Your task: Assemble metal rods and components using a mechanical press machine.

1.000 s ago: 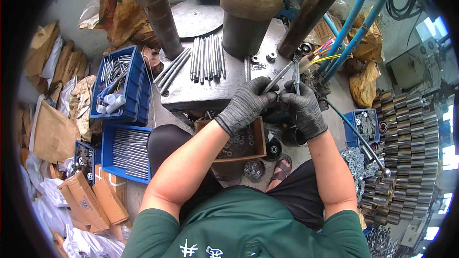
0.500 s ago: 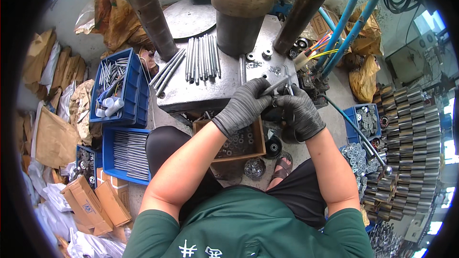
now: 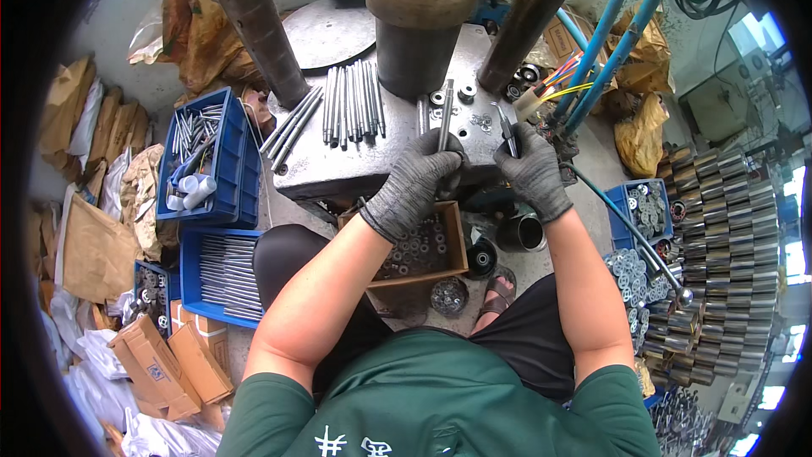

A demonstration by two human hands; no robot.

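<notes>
My left hand [image 3: 420,176], in a grey knit glove, is closed around a steel shaft [image 3: 446,114] that stands nearly upright above the front of the metal press table [image 3: 338,165]. To its right, my gloved right hand [image 3: 534,173] grips slim pointed pliers [image 3: 507,129], tips pointing away from me. Small metal clips [image 3: 482,122] lie loose on the table between the two tools. Beyond them sit a ring-shaped part [image 3: 437,98] and a small round collar [image 3: 466,93]. Several more shafts [image 3: 353,101] lie side by side at the left.
A thick steel cylinder [image 3: 414,51] rises at the table's back, between two dark columns [image 3: 254,25] [image 3: 534,17]. Below my left hand is a wooden box [image 3: 423,269] of small rings. Blue bins [image 3: 216,315] stand left; stacked metal tubes [image 3: 727,262] fill the right.
My hands have moved apart. The shaft has swung from slanting across toward the right hand to nearly upright, and the pliers have come away from it.
</notes>
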